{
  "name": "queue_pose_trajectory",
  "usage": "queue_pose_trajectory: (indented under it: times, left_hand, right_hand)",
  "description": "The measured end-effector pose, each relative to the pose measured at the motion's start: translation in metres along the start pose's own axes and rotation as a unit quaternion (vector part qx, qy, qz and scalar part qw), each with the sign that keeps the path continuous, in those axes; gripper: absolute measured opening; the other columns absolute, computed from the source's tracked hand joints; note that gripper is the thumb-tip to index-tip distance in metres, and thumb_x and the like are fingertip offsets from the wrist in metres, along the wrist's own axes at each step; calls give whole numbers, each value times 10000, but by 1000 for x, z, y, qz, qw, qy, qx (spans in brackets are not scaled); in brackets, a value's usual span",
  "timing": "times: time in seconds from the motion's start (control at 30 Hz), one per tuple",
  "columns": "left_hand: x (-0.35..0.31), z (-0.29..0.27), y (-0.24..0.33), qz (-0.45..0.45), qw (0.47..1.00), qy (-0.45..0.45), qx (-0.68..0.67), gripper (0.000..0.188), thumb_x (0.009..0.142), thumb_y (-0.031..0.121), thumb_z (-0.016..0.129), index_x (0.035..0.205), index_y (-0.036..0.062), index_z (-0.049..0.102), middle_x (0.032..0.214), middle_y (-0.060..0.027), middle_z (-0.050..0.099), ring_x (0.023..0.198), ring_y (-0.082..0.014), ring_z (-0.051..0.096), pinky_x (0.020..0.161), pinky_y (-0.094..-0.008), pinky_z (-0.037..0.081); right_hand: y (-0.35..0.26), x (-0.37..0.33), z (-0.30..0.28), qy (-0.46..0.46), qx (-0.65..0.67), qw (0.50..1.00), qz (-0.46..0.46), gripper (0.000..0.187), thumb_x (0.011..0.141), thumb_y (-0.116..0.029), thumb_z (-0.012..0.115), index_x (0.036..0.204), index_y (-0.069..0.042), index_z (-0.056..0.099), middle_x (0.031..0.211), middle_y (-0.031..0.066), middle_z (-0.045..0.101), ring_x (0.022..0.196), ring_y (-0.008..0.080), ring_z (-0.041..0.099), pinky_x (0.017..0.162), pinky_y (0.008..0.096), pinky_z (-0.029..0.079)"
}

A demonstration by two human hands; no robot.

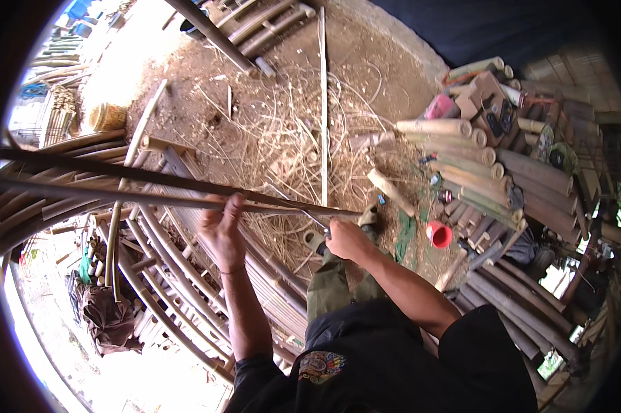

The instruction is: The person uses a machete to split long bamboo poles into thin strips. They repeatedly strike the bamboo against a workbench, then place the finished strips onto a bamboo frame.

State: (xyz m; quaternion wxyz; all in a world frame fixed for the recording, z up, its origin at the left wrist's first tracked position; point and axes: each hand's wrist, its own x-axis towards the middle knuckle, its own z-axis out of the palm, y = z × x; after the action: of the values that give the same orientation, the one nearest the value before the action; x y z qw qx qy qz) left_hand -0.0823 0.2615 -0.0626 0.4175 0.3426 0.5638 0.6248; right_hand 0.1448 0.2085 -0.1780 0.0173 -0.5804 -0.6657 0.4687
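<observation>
A long split bamboo pole (pixel 131 173) stretches from the left edge to just in front of me. Its two dark lengths lie apart on the left and come together near the right end. My left hand (pixel 222 233) is closed around the lower length, thumb up along it. In my right hand (pixel 349 241) is the handle of a knife (pixel 316 219), the fingers wrapped round it. The thin blade slants up and left across the bamboo near its right end; the pole hides part of the blade.
Bamboo shavings (pixel 290 148) litter the dirt floor around a long pale strip (pixel 323 103). Bamboo poles (pixel 441 128) are stacked at the right, near a red cup (pixel 439 234). Bamboo frames (pixel 176 258) stand at the left. A short bamboo piece (pixel 391 191) lies by my feet.
</observation>
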Motion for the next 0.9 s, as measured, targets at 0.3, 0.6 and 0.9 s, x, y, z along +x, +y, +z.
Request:
queue_pose_trajectory:
  times: [0.3, 0.6, 0.9]
  left_hand:
    - [-13, 25, 7, -23, 990, 125, -64, 95, 879, 92, 693, 887, 9, 647, 716, -20, 585, 589, -49, 416, 549, -191, 328]
    - [-15, 15, 4, -8, 991, 126, -37, 148, 917, 151, 657, 832, 42, 604, 751, -18, 558, 549, -43, 381, 481, -191, 360]
    - [-7, 15, -6, 25, 977, 209, -27, 298, 958, 201, 590, 1107, -57, 585, 667, 7, 419, 568, -45, 370, 467, -192, 327]
  right_hand:
    - [2, -6, -12, -102, 62, 993, 6, 341, 837, -220, 618, 895, 116, 597, 805, 301, 653, 792, 402, 677, 730, 464, 552]
    - [55, 7, 4, -282, 174, 924, 193, 361, 859, -264, 617, 854, 95, 583, 726, 242, 649, 607, 312, 676, 512, 416, 550]
    - [103, 43, 78, 144, 57, 951, -269, 201, 878, -191, 621, 786, -49, 512, 590, 32, 512, 441, 159, 494, 352, 313, 416]
